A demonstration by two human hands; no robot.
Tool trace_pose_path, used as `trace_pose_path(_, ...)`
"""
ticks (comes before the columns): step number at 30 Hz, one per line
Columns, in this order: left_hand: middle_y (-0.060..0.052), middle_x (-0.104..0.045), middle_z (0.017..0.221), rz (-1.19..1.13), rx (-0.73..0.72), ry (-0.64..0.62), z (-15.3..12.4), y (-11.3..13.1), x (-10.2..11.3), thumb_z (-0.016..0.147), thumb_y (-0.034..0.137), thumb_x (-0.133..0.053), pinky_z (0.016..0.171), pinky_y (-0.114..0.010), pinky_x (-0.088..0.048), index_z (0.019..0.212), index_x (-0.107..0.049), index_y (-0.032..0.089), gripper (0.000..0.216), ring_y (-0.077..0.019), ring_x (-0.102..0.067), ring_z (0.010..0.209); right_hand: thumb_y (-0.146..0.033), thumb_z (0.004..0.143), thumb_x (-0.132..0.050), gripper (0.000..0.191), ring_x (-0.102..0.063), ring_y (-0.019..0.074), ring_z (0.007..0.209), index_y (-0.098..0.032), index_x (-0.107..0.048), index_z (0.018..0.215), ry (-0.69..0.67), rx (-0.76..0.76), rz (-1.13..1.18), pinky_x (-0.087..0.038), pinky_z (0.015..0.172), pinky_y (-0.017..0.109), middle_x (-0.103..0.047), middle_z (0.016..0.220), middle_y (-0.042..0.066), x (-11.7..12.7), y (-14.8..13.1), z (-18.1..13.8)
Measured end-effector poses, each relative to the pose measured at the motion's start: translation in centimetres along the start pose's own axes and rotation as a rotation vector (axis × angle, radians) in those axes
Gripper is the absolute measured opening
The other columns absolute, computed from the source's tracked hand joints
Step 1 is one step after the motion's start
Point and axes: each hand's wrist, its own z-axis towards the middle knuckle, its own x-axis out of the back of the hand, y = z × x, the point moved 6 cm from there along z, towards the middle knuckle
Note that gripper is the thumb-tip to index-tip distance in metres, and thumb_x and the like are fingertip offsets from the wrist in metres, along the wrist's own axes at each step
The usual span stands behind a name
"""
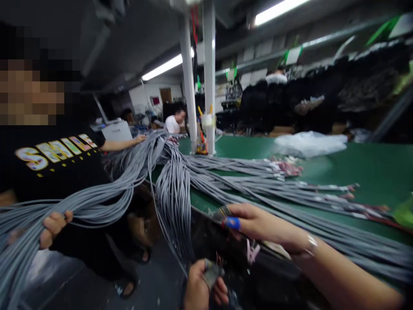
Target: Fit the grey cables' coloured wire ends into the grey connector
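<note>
Black T-shirt (74,181), left of the white post (209,77): "SMILE" (54,153) in caps, multicolored fill, pale outline, across the chest
Line under SMILE (67,162): small yellow letters, widely spaced, too blurred to read
Hung sheets (293,56), above and right of the post: white with green, no text readable
White patches (318,198) on gray cables (277,193), right of the post: nothing legible
Colored pack (201,149), at foot of the post: print too small to read
Numbers, brands: none readable
</note>
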Motion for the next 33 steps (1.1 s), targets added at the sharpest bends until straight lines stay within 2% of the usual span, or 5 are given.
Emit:
trace_pose_path(3, -0.002, -0.061, 0.050, -0.187, 0.021, -0.004, 3.2, -5.7, -0.4, 0.062, 0.061, -0.064, 0.034, -0.020, -0.033, 0.065, -0.052, 0.017, 0.046, -0.0132, -0.055, 0.037, -0.053, 0.077, -0.056, 0.040, -0.046, 0.0103, 0.051, -0.014, -0.063, 0.072, -0.280, -0.157, 0.219, -0.035, 0.048, 0.022, -0.052, 0.057, 0.000, -5.5, 3.7, -7.3)
trace_pose_path(7, -0.002, -0.064, 0.055, -0.146, 0.012, -0.103, 3.2, -7.2, -0.8, 0.070, 0.050, -0.064, 0.040, -0.021, -0.042, 0.071, -0.055, 0.015, 0.036, -0.0132, -0.058, 0.041, -0.053, 0.078, -0.056, 0.038, -0.045, 0.0109, 0.057, -0.015, -0.058, 0.070, 0.210, -0.261, 0.256, -0.037, 0.054, 0.023, -0.053, 0.063, 0.000, -7.3, 9.6, -10.5)
trace_pose_path(14, -0.002, -0.063, 0.054, -0.015, 0.073, -0.262, 1.8, -6.6, -4.3, 0.068, 0.055, -0.064, 0.043, -0.025, -0.046, 0.071, -0.055, 0.016, 0.041, -0.0144, -0.059, 0.042, -0.047, 0.074, -0.063, 0.031, -0.050, 0.0132, 0.062, -0.018, -0.054, 0.079, 0.440, -0.168, 0.383, -0.041, 0.060, 0.026, -0.056, 0.068, 0.000, -8.2, 12.3, -9.2)
trace_pose_path(22, -0.002, -0.063, 0.055, 0.240, 0.008, -0.209, 2.0, -6.3, -3.7, 0.069, 0.043, -0.068, 0.050, -0.025, -0.048, 0.067, -0.060, 0.016, 0.029, -0.0148, -0.061, 0.049, -0.045, 0.069, -0.067, 0.032, -0.045, 0.0104, 0.056, -0.015, -0.055, 0.068, 0.402, -0.191, 0.359, -0.038, 0.054, 0.023, -0.054, 0.061, -0.002, -7.7, 13.1, -8.6)
trace_pose_path(33, -0.004, -0.065, 0.058, -0.130, 0.086, -0.071, 3.0, -8.5, -3.7, 0.076, 0.042, -0.062, 0.037, -0.020, -0.042, 0.072, -0.057, 0.013, 0.029, -0.0157, -0.062, 0.046, -0.046, 0.072, -0.064, 0.032, -0.046, 0.0105, 0.058, -0.016, -0.053, 0.072, 0.548, -0.176, 0.509, -0.039, 0.056, 0.024, -0.053, 0.063, -0.002, -8.0, 15.4, -9.1)
